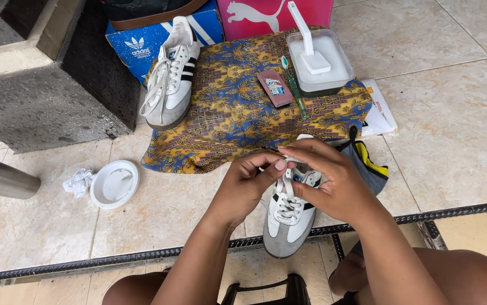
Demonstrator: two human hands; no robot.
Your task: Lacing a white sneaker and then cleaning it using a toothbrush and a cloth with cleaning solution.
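Observation:
A white sneaker (288, 220) with black stripes and a grey toe stands on the tiled floor just in front of me, toe toward me. My left hand (246, 183) and my right hand (325, 178) meet above its tongue. Both pinch the white lace ends near the top eyelets. The matching second sneaker (171, 76) lies on a blue and yellow patterned cloth (232, 118) at the back left, laces loose.
On the cloth lie a clear lidded tub with a white brush (318, 59), a green toothbrush (295, 90) and a small brown block (275, 88). Shoe boxes (141, 42) stand behind. A white round lid (114, 183) and crumpled tissue (78, 182) lie left. A grey and yellow bag (370, 164) sits right.

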